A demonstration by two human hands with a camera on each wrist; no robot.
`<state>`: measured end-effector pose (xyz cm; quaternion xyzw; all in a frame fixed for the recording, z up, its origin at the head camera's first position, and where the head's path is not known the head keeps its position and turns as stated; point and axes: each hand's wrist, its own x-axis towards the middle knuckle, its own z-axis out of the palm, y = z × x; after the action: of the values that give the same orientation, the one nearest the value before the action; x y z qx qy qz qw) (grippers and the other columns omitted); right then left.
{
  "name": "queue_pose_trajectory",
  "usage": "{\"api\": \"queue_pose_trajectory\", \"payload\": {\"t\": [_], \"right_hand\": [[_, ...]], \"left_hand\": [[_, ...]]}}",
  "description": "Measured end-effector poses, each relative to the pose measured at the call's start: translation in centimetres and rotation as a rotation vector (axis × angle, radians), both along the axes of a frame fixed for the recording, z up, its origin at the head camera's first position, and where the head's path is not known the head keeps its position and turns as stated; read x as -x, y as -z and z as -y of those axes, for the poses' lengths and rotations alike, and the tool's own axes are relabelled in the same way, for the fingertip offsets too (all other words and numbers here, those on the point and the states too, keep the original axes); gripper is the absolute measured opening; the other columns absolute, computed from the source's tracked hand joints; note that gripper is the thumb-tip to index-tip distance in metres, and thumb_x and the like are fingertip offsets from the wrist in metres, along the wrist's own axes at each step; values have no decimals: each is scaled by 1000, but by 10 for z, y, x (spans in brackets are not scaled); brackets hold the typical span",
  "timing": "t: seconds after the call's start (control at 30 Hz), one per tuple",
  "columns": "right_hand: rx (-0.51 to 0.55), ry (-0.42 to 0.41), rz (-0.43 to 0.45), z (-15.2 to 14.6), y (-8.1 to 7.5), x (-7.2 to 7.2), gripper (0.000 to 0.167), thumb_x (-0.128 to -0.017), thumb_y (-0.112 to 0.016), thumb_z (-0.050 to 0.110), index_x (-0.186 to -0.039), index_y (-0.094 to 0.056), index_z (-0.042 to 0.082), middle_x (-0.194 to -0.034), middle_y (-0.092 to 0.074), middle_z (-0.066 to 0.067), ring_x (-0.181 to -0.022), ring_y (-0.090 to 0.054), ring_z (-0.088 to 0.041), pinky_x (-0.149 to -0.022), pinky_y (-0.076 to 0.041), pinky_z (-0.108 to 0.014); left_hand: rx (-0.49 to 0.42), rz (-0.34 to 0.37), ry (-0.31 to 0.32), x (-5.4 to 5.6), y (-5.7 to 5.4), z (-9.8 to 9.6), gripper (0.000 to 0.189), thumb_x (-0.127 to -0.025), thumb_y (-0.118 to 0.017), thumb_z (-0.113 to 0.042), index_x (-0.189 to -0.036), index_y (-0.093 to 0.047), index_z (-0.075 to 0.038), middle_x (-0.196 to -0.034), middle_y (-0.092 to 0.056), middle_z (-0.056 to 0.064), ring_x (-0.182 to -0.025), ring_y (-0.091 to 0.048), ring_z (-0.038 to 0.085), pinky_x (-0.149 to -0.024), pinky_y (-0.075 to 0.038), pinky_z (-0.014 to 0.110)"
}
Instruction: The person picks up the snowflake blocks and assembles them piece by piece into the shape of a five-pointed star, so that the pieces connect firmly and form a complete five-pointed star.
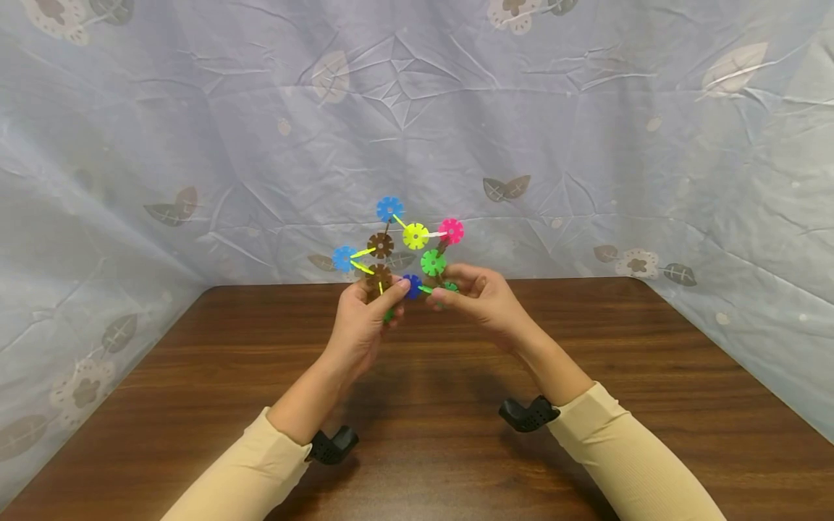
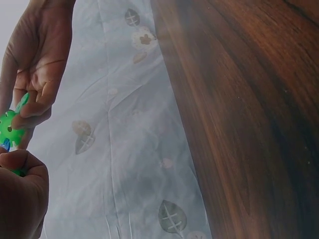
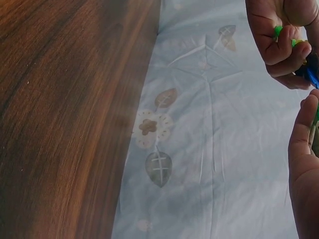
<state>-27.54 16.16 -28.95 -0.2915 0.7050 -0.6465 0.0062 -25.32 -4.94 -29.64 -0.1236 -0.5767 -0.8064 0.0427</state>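
Note:
Both hands hold up a star-like ring of notched plastic interlocking discs above the table. In the head view, a light blue disc (image 1: 389, 208) tops it, with a yellow disc (image 1: 415, 236) and a pink disc (image 1: 451, 231) to its right. My left hand (image 1: 357, 322) pinches the lower left part between thumb and fingers, by a brown disc (image 1: 378, 275) and the dark blue disc (image 1: 413, 287). Lower right, my right hand (image 1: 489, 300) pinches a green disc (image 1: 449, 288), partly covered by its fingers. Another green disc (image 1: 433, 263) stands just above.
A dark wood-grain table (image 1: 417, 405) lies beneath the hands. Pale curtain cloth (image 1: 417, 130) with leaf and flower prints hangs behind and on both sides. Black wrist mounts (image 1: 334, 445) sit at the cuffs of the cream sleeves (image 1: 241, 470).

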Motion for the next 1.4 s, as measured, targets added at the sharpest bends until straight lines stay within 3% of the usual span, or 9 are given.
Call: {"api": "queue_pose_trajectory", "payload": {"t": [0.63,0.87,1.03,1.23,1.4], "right_hand": [[-7,-44,-7,0,2,1,33,-100,-68,3,-128,-61,-13,-93,-80,8,-87,-76,-9,-94,-61,-32],[-18,-17,-10,2,5,2,35,-100,-69,5,-131,-62,-11,-96,-79,10,-90,-76,-15,-95,-61,-35],[-25,-20,-3,3,4,1,37,-101,-68,6,-132,-61,-10,-98,-79,10,-91,-76,-12,-98,-59,-37],[-37,-74,32,0,2,1,38,-102,-66,10,-137,-58,-4,-109,-79,6,-103,-76,-14,-98,-59,-35],[-64,-75,41,-10,-3,4,46,-106,-60,17,-147,-51,-1,-132,-72,-6,-113,-72,-10,-97,-59,-29]], "left_hand": [[58,-16,9,3,3,3,20,-98,-71,-7,-82,-69,-19,-63,-61,-10,-57,-53,4,-55,-42,20],[69,-17,31,3,4,4,19,-99,-70,-9,-83,-69,-18,-64,-61,-10,-58,-55,5,-55,-43,19],[61,3,44,4,3,5,16,-100,-69,-10,-85,-69,-17,-69,-65,-11,-58,-57,4,-56,-45,18],[67,25,47,4,3,7,9,-100,-70,-12,-91,-68,-13,-69,-68,-10,-58,-58,4,-56,-45,18],[70,31,34,4,2,7,7,-100,-71,-12,-93,-67,-12,-72,-69,-10,-59,-59,4,-56,-45,18]]}}
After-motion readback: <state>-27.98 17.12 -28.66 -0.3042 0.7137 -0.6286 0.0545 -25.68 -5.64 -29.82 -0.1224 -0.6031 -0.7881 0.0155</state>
